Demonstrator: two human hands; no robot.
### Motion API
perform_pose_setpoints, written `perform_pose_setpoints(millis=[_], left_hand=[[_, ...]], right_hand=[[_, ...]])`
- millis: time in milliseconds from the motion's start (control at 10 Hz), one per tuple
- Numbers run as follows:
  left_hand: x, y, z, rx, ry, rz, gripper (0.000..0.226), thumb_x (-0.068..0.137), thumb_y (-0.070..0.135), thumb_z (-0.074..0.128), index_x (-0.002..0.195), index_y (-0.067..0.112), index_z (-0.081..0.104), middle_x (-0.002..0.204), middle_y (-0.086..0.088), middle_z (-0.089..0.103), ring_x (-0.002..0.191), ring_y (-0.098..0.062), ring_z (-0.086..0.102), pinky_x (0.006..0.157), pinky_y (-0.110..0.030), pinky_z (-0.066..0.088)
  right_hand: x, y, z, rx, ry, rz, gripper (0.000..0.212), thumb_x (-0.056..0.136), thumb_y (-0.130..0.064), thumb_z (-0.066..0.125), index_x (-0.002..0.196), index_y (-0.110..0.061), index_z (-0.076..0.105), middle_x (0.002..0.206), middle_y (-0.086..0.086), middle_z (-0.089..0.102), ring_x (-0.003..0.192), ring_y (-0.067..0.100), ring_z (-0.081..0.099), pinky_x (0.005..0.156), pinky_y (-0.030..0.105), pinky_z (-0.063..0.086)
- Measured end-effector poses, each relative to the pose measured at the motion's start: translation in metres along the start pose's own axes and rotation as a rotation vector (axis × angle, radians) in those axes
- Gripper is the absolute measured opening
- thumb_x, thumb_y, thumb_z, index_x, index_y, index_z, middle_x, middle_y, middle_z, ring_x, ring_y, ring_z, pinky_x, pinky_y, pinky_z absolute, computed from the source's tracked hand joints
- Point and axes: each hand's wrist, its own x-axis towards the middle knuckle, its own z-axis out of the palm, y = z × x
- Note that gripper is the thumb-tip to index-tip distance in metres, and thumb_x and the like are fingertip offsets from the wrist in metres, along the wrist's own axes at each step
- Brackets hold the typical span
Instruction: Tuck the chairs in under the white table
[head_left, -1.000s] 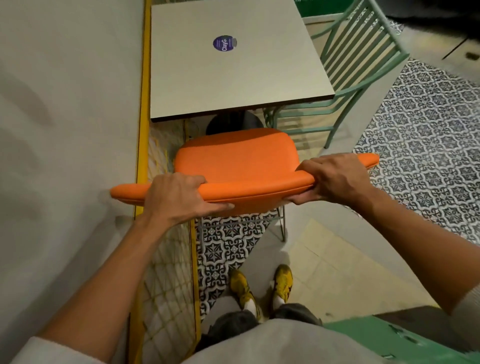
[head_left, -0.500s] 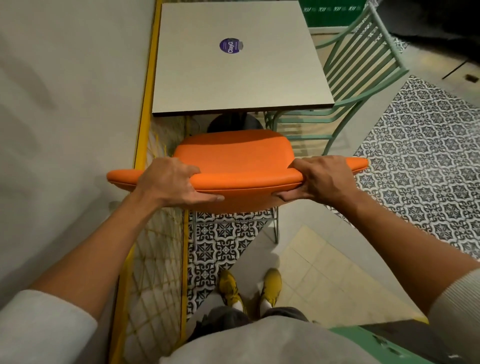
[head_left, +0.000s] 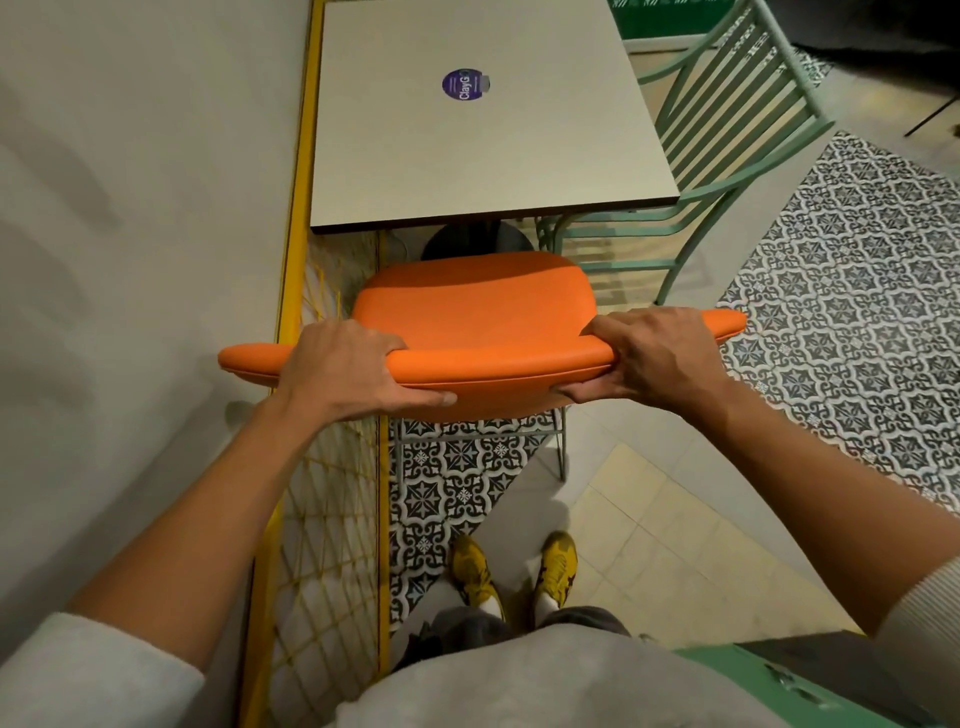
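An orange padded chair (head_left: 475, 306) stands in front of me, its seat facing the white table (head_left: 467, 156). The seat's front edge sits just short of the table's near edge. My left hand (head_left: 348, 371) grips the left part of the curved orange backrest. On the backrest's right part, my right hand (head_left: 657, 358) holds the same way, fingers over the top and thumb underneath. A mint green metal chair (head_left: 727, 130) stands at the table's right side, partly under the tabletop.
A pale wall (head_left: 130, 260) with a yellow wire frame (head_left: 322, 519) runs close along the left. A purple round sticker (head_left: 462, 84) lies on the table. Patterned floor tiles (head_left: 857, 312) spread to the right. A green surface (head_left: 805, 686) is at the bottom right, beside my yellow shoes (head_left: 514, 571).
The orange chair has slid a little forward toward the table, with both hands still gripping its backrest. My arms are stretched further out.
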Motion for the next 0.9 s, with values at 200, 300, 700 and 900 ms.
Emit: perform_pose_setpoints(millis=[200,300,700,900], left_hand=[[-0.004,-0.002,-0.004,-0.118,-0.124,-0.007,0.105,0.054,0.116,0.03,0.118,0.044,0.071,0.085,0.015,0.072,0.083,-0.015,0.069,0.073,-0.034,0.057],[-0.012,-0.004,-0.004,-0.126,-0.101,0.014,0.108,0.058,0.114,0.035,0.137,0.044,0.059,0.108,0.014,0.075,0.099,-0.016,0.071,0.077,-0.037,0.059],[-0.011,0.037,-0.036,-0.113,-0.114,-0.025,0.111,0.064,0.107,0.047,0.151,0.037,0.054,0.139,0.006,0.068,0.123,-0.022,0.065,0.092,-0.042,0.053],[0.013,0.106,-0.045,-0.133,-0.143,-0.167,0.125,0.056,0.112,0.043,0.158,0.04,0.043,0.153,0.005,0.058,0.135,-0.023,0.056,0.105,-0.051,0.049]], right_hand=[[-0.002,-0.004,-0.01,0.064,-0.087,0.008,0.089,0.079,-0.102,0.035,0.112,-0.026,0.068,0.09,-0.003,0.073,0.073,0.018,0.065,0.07,0.038,0.058],[-0.008,-0.006,-0.015,0.051,-0.144,0.012,0.105,0.075,-0.105,0.036,0.14,-0.026,0.058,0.128,0.003,0.073,0.113,0.028,0.068,0.098,0.049,0.054],[0.002,0.031,-0.041,0.098,-0.358,-0.042,0.117,0.073,-0.106,0.033,0.159,-0.027,0.036,0.152,0.003,0.059,0.133,0.027,0.059,0.11,0.05,0.046],[-0.012,0.098,-0.042,0.108,-0.338,-0.173,0.112,0.076,-0.104,0.036,0.158,-0.027,0.038,0.152,0.001,0.058,0.135,0.024,0.057,0.11,0.047,0.047]])
